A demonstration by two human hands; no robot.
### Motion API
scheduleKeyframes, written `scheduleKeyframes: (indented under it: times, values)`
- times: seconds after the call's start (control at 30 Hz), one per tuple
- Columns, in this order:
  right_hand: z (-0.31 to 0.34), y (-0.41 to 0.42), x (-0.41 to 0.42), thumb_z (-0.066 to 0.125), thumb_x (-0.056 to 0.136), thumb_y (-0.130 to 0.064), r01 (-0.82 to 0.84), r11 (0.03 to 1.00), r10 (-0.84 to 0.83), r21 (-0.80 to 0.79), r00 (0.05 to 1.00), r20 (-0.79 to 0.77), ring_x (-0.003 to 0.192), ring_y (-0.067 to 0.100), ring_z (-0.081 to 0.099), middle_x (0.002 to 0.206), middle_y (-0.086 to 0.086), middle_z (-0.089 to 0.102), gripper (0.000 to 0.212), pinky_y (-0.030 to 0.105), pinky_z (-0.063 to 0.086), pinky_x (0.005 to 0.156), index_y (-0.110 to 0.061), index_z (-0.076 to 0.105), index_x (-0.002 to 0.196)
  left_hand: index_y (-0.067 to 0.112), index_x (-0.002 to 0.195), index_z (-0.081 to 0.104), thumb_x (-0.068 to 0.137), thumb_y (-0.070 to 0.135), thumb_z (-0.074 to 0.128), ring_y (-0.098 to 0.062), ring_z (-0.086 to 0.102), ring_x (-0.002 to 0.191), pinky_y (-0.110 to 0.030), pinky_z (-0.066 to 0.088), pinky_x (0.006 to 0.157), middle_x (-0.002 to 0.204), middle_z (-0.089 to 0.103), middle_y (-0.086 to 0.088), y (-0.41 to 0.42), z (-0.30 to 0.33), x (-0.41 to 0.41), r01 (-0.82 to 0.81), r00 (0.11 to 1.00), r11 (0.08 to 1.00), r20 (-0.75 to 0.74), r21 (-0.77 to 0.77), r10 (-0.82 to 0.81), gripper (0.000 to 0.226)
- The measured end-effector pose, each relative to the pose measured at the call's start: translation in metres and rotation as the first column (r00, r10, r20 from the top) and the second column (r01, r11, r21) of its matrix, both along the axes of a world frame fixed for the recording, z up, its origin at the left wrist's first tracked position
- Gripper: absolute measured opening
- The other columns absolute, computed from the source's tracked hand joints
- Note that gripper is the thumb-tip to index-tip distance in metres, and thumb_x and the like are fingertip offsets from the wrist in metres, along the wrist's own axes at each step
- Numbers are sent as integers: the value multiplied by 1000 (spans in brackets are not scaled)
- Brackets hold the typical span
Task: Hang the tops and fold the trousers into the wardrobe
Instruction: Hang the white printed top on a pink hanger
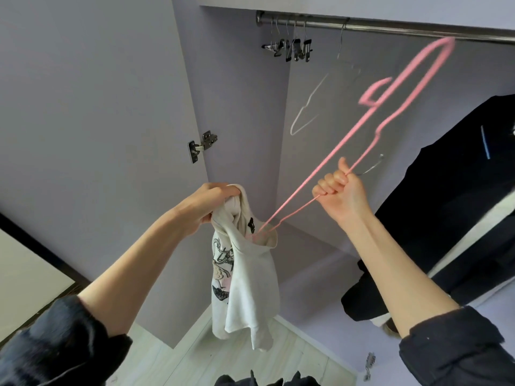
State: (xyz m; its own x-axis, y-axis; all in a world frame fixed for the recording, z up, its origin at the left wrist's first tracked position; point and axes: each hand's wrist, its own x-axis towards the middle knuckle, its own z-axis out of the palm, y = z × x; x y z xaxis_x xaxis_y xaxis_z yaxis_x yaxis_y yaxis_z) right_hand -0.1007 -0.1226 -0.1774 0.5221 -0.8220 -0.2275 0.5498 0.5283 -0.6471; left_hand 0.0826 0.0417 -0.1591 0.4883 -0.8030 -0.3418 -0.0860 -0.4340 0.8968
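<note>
Lilac wardrobe (239, 112) open, metal rail (390, 27) across top, white hanger (312, 107) hooked on it. Left hand (211, 199) fisted on bunched neckline of white printed top (245, 288), hanging free. Right hand (338, 190) grips pink hanger (390, 126), lower end inside collar, hook near rail. Dark garment (446, 204) at right.

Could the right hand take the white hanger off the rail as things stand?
Probably not yet: the right hand grips the pink hanger, whose end is in the white top. The white hanger itself hangs unobstructed on the rail.
</note>
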Motion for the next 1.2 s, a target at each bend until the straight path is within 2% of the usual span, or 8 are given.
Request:
scheduleKeyframes:
  times: [0.27, 0.4, 0.53, 0.7, 0.83, 0.97, 1.1, 1.2]
  values:
    - [-20, 17, 18, 47, 98, -28, 43, 998, -52, -56, 981, -188, 35, 9, 19, 37, -9, 21, 56, 21, 19, 42, -21, 31, 45, 12, 91, 60, 87, 15, 51, -21, 54, 81, -34, 42, 76, 86, 56, -10, -9, 11, -19, 112, 992, 990, -56, -81, -117, 10]
    - [-53, 40, 27, 53, 96, -26, 17, 989, -68, -144, 931, -359, 38, 8, 24, 39, -11, 28, 44, 24, 20, 44, -19, 33, 57, 7, 75, 63, 90, 11, 50, -20, 64, 64, -26, 54, 61, 71, 65, -8, -13, 20, -17, 31, 957, 983, -279, -181, -81, 20]
    - [-65, 27, 8, 49, 98, -28, 13, 946, -184, -323, 844, -503, 35, 2, 24, 35, -12, 29, 47, 26, 18, 48, -21, 28, 57, 8, 83, 66, 92, 12, 45, -16, 68, 68, -24, 56, 57, 76, 70, -5, -4, 26, 6, -65, 903, 968, -427, -244, -47, 23]
    - [-42, -1, -10, 47, 97, -37, -63, 857, -333, -512, 690, -643, 38, 2, 37, 36, -14, 38, 50, 26, 29, 52, -19, 37, 51, 7, 85, 55, 89, 6, 49, -7, 36, 35, -15, 25, 33, 58, 41, -2, -3, 5, 24, -275, 924, 960, -290, -48, 250, 7]
    - [-37, -11, -14, 44, 99, -33, -160, 756, -451, -635, 576, -682, 84, 33, 65, 56, 4, 51, 56, 30, 37, 68, -15, 33, 46, 2, 86, 58, 83, 0, 59, -6, 32, 28, -12, 24, 34, 50, 39, -3, -9, -6, 24, -320, 939, 947, -130, 4, 318, 4]
    - [-34, -12, -16, 40, 100, -27, -234, 683, -524, -692, 503, -687, 57, 28, 48, 49, -2, 44, 61, 31, 32, 65, -16, 31, 41, 6, 80, 59, 75, -2, 62, -6, 34, 32, -18, 31, 43, 39, 41, 4, -16, -4, 24, -319, 946, 948, -63, 7, 319, 10]
    - [-38, -15, -20, 40, 100, -27, -252, 690, -529, -679, 464, -710, 52, 17, 43, 47, -7, 43, 60, 31, 33, 64, -17, 33, 42, 10, 72, 53, 75, -1, 63, -9, 35, 40, -18, 34, 45, 56, 40, -1, -22, -5, 17, -342, 935, 940, -112, -18, 338, 15]
    - [-44, -20, -25, 42, 99, -33, -124, 824, -425, -552, 510, -748, 66, 20, 52, 62, 0, 54, 49, 32, 40, 66, -11, 47, 55, 10, 78, 54, 82, 4, 59, -12, 38, 51, -21, 37, 53, 62, 40, -2, -27, -8, 11, -343, 937, 936, -97, -76, 336, 8]
